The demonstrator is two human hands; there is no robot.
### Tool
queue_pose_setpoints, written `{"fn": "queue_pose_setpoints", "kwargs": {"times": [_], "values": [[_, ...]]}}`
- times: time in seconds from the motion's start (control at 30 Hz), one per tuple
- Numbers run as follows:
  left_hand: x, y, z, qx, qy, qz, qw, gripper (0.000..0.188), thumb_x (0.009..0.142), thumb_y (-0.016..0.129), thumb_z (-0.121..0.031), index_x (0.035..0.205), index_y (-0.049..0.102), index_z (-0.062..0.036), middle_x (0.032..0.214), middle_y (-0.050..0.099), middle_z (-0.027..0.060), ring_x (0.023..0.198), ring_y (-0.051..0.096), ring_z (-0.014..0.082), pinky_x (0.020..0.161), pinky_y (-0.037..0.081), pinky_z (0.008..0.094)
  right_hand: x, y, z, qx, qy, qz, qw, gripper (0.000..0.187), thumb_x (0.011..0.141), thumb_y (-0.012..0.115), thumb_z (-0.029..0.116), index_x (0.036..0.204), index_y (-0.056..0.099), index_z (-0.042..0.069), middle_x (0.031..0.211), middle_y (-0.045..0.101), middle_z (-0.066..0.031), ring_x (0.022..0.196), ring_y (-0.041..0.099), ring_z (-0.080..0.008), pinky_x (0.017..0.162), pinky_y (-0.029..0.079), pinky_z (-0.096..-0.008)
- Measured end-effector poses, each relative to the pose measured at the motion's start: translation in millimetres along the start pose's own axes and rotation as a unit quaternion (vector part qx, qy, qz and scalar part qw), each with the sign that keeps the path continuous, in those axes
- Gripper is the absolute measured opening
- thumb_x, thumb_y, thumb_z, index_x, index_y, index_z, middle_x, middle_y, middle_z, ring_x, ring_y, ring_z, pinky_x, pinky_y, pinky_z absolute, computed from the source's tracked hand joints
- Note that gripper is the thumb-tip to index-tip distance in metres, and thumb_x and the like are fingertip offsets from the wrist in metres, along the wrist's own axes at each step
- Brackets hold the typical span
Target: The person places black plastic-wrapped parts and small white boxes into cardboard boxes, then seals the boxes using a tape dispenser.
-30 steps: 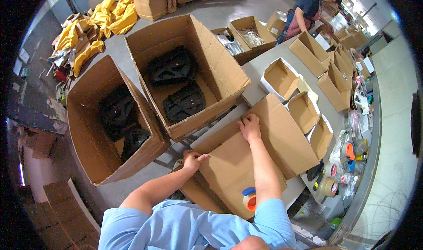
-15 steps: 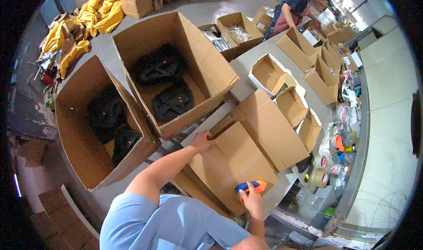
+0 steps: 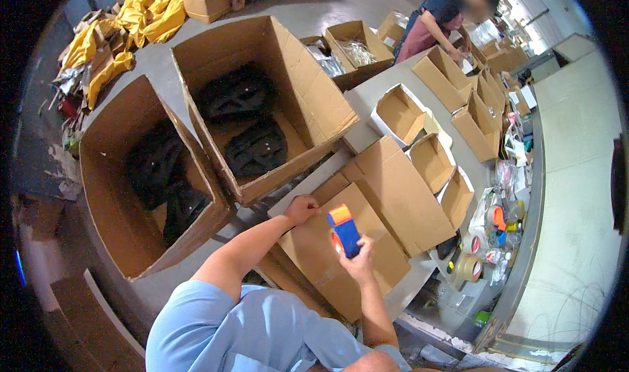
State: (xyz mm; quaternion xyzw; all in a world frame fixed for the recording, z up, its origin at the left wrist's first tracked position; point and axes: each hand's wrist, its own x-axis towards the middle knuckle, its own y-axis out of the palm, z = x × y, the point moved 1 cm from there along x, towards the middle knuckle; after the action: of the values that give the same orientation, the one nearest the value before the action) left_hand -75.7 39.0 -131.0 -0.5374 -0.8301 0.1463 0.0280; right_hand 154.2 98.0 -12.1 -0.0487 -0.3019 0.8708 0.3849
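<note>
A flat-lying cardboard box [image 3: 327, 257] with its flaps out lies on the table before me. At its far left edge is my left hand [image 3: 303, 209], its fingers bent and closed on the cardboard. My right hand [image 3: 359, 259] is wrapped round the handle of a tape dispenser [image 3: 345, 231], blue with an orange front and a roll of tape in it. The dispenser is over the middle of the box, its orange end pointing away from me. Whether it touches the cardboard I cannot tell.
Two tall open cartons [image 3: 262, 103] with black moulded parts stand left. White-rimmed cardboard trays [image 3: 400, 113] line the table's far side. Tape rolls [image 3: 468, 267] and a clear bottle lie right. A co-worker [image 3: 445, 18] bends over open boxes at the back.
My right hand has lifted the tape dispenser from the box's near right part to over its middle, turning the orange end away from me. My left hand has barely moved.
</note>
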Motion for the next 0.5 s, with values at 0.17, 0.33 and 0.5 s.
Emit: {"fn": "queue_pose_setpoints", "kwargs": {"times": [0.17, 0.33, 0.5], "values": [[-1.8, -4.7, 4.2, -0.167, -0.09, 0.029, 0.981, 0.025, 0.081, 0.066, -0.026, 0.091, 0.063, -0.0029, 0.087, 0.064, 0.004, 0.078, 0.058, 0.0171, 0.069, 0.046, 0.0305, 24.5, 22.3, -30.3, -0.047, -0.077, 0.1, 0.991, 0.058, 0.069, 0.071, 0.006, 0.112, 0.032, 0.01, 0.108, 0.044, -0.0158, 0.096, 0.05, -0.0286, 0.085, 0.042, -0.0398], [-14.1, -25.3, -37.1, -0.467, -0.252, 0.067, 0.845, 0.034, 0.089, 0.055, -0.041, 0.103, 0.06, -0.0106, 0.092, 0.062, -0.0028, 0.078, 0.054, 0.0089, 0.065, 0.043, 0.0238, 31.8, 26.6, -23.8, -0.02, -0.074, 0.128, 0.989, 0.057, 0.069, 0.069, 0.004, 0.114, 0.035, 0.012, 0.11, 0.045, -0.0153, 0.099, 0.05, -0.0292, 0.086, 0.043, -0.0401], [-9.0, -18.8, -16.5, -0.453, -0.189, 0.117, 0.864, 0.034, 0.092, 0.052, -0.038, 0.113, 0.057, -0.0128, 0.1, 0.059, -0.0029, 0.085, 0.051, 0.0074, 0.069, 0.039, 0.0214, 41.1, 22.1, -6.6, -0.036, -0.105, 0.145, 0.983, 0.056, 0.069, 0.07, 0.006, 0.116, 0.039, 0.012, 0.105, 0.049, -0.0142, 0.096, 0.052, -0.0292, 0.085, 0.044, -0.0392]]}}
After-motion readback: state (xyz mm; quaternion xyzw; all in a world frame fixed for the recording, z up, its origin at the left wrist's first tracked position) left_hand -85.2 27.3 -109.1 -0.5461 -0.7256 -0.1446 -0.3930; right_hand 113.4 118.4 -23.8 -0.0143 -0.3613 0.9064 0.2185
